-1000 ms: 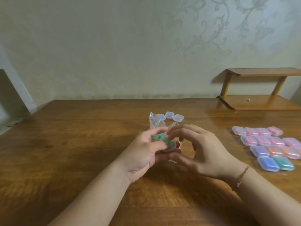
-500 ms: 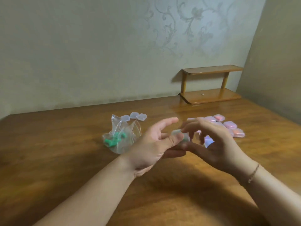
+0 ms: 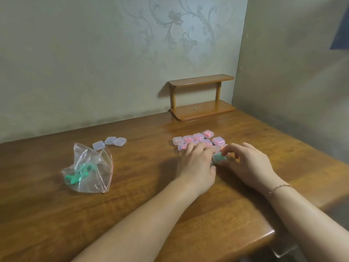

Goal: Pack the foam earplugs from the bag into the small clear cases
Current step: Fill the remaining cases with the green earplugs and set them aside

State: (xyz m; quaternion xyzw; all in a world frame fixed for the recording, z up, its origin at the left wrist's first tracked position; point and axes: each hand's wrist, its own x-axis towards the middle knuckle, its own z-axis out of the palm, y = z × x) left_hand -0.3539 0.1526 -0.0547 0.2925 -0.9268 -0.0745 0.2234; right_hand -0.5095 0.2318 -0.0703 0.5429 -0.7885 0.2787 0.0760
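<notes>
A clear zip bag (image 3: 88,169) with green foam earplugs (image 3: 76,175) lies at the left of the wooden table (image 3: 132,205). Three empty clear cases (image 3: 109,143) sit just behind it. Several filled cases (image 3: 198,138), mostly pink, are grouped at the right. My right hand (image 3: 247,163) pinches a small case with green earplugs (image 3: 219,157) down at the near edge of that group. My left hand (image 3: 196,161) lies beside it with fingers stretched over the filled cases and its thumb at the green case's left side. Part of the group is hidden under both hands.
A small two-tier wooden shelf (image 3: 202,97) stands against the wall at the back right. The table's rounded front corner (image 3: 264,237) is at the lower right. Walls close in behind and on the right.
Both hands have carried the green-filled case from in front of the bag rightward and down to the group of filled cases. The bag now lies alone at the left.
</notes>
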